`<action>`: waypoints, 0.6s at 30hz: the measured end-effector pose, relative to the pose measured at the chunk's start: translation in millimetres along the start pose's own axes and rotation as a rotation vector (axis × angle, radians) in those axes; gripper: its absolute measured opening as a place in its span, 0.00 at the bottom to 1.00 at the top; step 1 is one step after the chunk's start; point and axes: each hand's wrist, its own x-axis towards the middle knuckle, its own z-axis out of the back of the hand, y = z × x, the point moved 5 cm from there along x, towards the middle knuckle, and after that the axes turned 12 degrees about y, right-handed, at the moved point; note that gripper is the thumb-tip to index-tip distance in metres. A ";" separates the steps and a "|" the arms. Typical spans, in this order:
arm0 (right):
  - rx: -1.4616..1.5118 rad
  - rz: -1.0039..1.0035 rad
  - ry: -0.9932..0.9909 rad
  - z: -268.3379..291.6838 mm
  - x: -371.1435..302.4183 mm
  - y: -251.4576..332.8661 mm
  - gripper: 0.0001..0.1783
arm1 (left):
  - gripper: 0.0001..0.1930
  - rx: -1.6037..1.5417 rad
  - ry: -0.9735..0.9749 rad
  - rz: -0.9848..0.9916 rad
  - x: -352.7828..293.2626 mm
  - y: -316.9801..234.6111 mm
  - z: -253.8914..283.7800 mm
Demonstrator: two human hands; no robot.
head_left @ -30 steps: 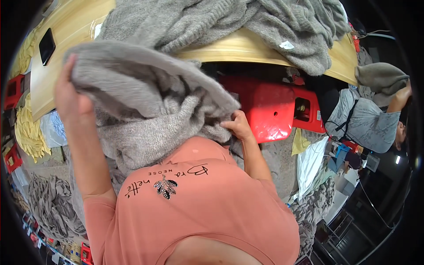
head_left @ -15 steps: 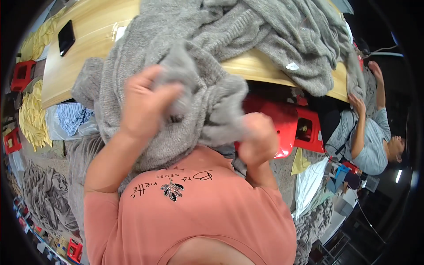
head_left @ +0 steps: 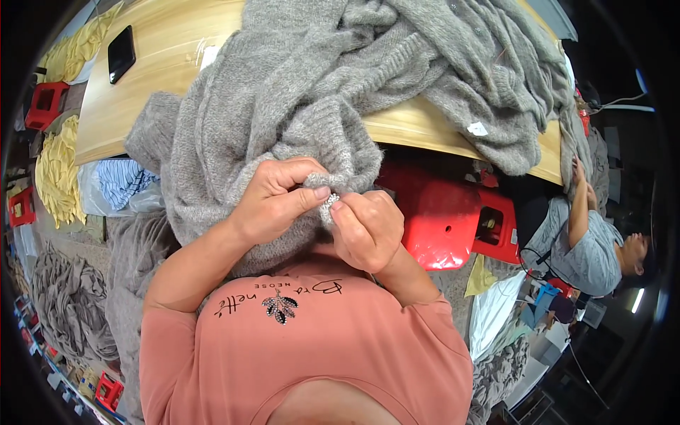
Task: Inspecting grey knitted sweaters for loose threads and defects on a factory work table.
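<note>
Left hand (head_left: 280, 202) and right hand (head_left: 368, 230) now meeting on grey knit (head_left: 234, 134), apart half a second ago

Grip: I am finding both hands closed on the cloth, thumb against finger, tips nearly touching. A paler bit (head_left: 331, 201) is showing between them; I cannot tell whether it is edge, seam or reverse side.

Handling: I am judging the knit soft, limp and stretchy, not slippery, light at the pinch, its gathered bulk probably dragging. Hard pulling could be snagging or distorting its loops. For hold, I am favouring a doubled edge or seam over a single layer.

Position: the knit is draping over the near edge of the pale wood table (head_left: 166, 42) and bunching against the wearer's salmon top (head_left: 312, 354).

Surroundings: a red stool (head_left: 443, 219) is standing just beyond the right hand. A grey heap (head_left: 496, 78) is lying farther right, bearing a white tag (head_left: 477, 129); I cannot tell where the pieces are separating. A dark phone (head_left: 122, 54) is lying left on the table. At far right, a co-worker (head_left: 591, 244) is sitting.
</note>
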 end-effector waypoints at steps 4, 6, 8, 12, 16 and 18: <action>0.021 -0.039 0.021 -6.5 3.3 -5.7 0.14 | 0.05 0.224 0.086 0.040 -2.5 -2.0 5.6; 0.077 -0.047 0.052 -8.5 5.0 -9.4 0.12 | 0.06 0.302 0.100 0.070 -4.2 0.7 8.1; 0.136 -0.060 0.097 -9.7 7.7 -13.5 0.11 | 0.08 0.287 0.070 0.033 -4.7 1.7 10.2; 0.346 -0.168 0.152 -10.2 14.0 -25.3 0.14 | 0.10 0.334 0.046 -0.056 -5.3 0.3 9.4; 0.532 -0.357 0.276 -15.7 12.4 -35.4 0.16 | 0.12 0.457 -0.013 -0.106 -8.2 -3.1 10.0; 0.529 -0.436 0.338 -20.3 9.0 -38.2 0.18 | 0.13 0.494 -0.047 -0.116 -10.0 -3.2 11.3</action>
